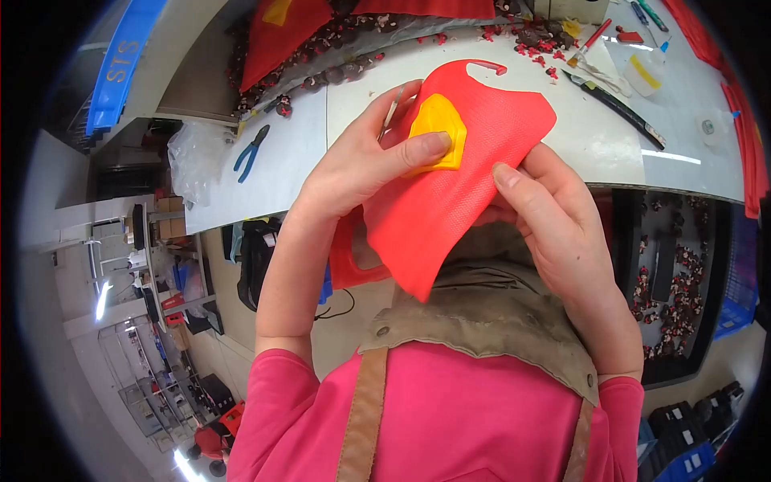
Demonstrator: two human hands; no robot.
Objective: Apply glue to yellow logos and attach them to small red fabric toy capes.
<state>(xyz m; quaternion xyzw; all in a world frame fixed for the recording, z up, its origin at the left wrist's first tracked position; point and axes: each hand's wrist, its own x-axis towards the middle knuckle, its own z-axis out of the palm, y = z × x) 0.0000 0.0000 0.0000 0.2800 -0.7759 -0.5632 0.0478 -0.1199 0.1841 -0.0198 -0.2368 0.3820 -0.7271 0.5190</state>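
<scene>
Both hands hold up a red, textured toy cape (pixel 494 120) with a small collar opening at its top and a pointed lower corner hanging down. On the cape sits a raised yellow shield-shaped emblem (pixel 436 115). My left hand (pixel 365 157) grips the cape's left side, its thumb pressing on the emblem and its fingers mostly hidden behind. A thin rod-like thing shows beside the left fingers; its kind is unclear. With thumb and fingers, my right hand (pixel 554 201) pinches the cape's right edge.
On the white worktable (pixel 281 173) lie blue-handled cutters (pixel 252 153), a clear plastic bag (pixel 191 165) and a long black tool (pixel 618 111). More red capes (pixel 285 36) and many small dark and red figure parts (pixel 538 36) lie at the back. A black tray (pixel 671 281) of small figures is at lower right.
</scene>
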